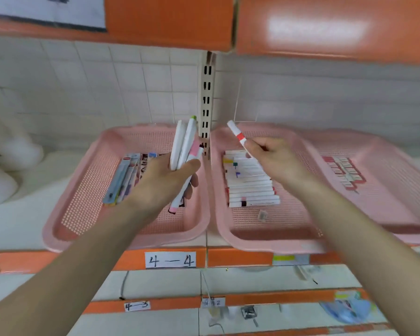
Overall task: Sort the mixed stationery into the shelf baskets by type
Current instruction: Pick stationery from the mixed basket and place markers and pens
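Note:
My left hand point(166, 181) grips a bunch of white markers point(184, 146) with pink and green ends, upright over the left pink basket point(83, 190). That basket holds several packaged pens point(124, 178) along its left side. My right hand point(274, 157) pinches a single white marker with a red band point(238, 134), tilted up and to the left above the middle pink basket point(264, 229). In the middle basket a stack of white markers point(250, 183) lies in a row. A third pink basket point(383, 180) on the right holds small red and white packets point(344, 173).
The baskets stand on a white shelf with an orange front edge point(238, 258) and a label reading 4-4 point(170, 260). A slotted upright post point(206, 100) stands between the left and middle baskets. An orange shelf point(325, 27) hangs overhead. Lower shelves hold small items.

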A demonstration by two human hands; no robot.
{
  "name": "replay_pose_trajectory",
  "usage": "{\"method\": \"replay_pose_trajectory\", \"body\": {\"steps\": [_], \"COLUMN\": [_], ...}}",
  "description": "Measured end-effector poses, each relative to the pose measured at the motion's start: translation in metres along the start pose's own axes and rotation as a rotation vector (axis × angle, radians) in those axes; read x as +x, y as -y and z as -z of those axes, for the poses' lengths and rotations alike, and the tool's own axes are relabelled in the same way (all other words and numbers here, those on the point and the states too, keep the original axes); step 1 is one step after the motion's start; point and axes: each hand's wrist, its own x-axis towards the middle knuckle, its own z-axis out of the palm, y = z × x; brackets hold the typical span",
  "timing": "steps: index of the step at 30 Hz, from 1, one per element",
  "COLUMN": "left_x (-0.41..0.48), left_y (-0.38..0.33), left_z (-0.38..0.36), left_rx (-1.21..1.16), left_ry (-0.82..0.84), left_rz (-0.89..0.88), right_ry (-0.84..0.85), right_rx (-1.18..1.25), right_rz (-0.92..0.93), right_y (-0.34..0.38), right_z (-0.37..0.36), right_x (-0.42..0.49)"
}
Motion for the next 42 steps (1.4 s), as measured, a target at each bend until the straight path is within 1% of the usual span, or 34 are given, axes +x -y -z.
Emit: {"method": "replay_pose_trajectory", "body": {"steps": [2, 5, 7, 9, 12, 16, 19, 23, 28, 30, 32, 35, 38, 40, 42], "left_x": [-0.001, -0.001, -0.001, 0.0, 0.003, 0.008, 0.011, 0.013, 0.019, 0.022, 0.023, 0.021, 0.021, 0.02, 0.018], "left_y": [-0.005, -0.007, -0.007, -0.006, -0.004, -0.004, -0.004, -0.002, -0.006, -0.009, -0.011, -0.013, -0.014, -0.016, -0.016], "left_z": [-0.011, -0.025, -0.033, -0.041, -0.049, -0.054, -0.054, -0.049, -0.045, -0.047, -0.051, -0.059, -0.067, -0.07, -0.072], "left_rx": [0.02, 0.011, 0.008, 0.007, -0.011, -0.054, -0.062, -0.11, -0.161, -0.148, -0.155, -0.134, -0.088, -0.054, -0.001], "left_ry": [-0.007, -0.028, -0.041, -0.049, -0.057, -0.065, -0.085, -0.119, -0.099, -0.075, -0.032, 0.042, 0.112, 0.153, 0.214], "left_rz": [-0.011, -0.017, -0.022, -0.027, -0.024, 0.004, 0.014, 0.048, 0.077, 0.084, 0.079, 0.043, 0.046, 0.052, 0.04], "right_ry": [0.062, 0.17, 0.232, 0.283, 0.297, 0.194, 0.199, 0.211, 0.191, 0.182, 0.186, 0.295, 0.356, 0.336, 0.29], "right_rx": [-0.244, -0.545, -0.691, -0.786, -0.804, -0.751, -0.751, -0.637, -0.641, -0.499, -0.239, 0.099, 0.252, 0.357, 0.519], "right_rz": [0.031, 0.04, 0.082, 0.122, 0.119, 0.098, 0.101, 0.084, 0.108, 0.132, 0.13, 0.066, -0.029, -0.118, -0.202], "right_y": [-0.018, -0.044, -0.058, -0.068, -0.078, -0.08, -0.084, -0.095, -0.083, -0.065, -0.045, -0.024, -0.022, -0.026, -0.031], "right_z": [0.018, 0.03, 0.029, 0.024, 0.018, 0.011, 0.001, -0.005, -0.001, 0.002, 0.006, 0.012, 0.014, 0.015, 0.02], "right_x": [0.011, 0.025, 0.029, 0.031, 0.037, 0.053, 0.062, 0.069, 0.069, 0.061, 0.044, 0.016, -0.003, -0.007, -0.008]}}
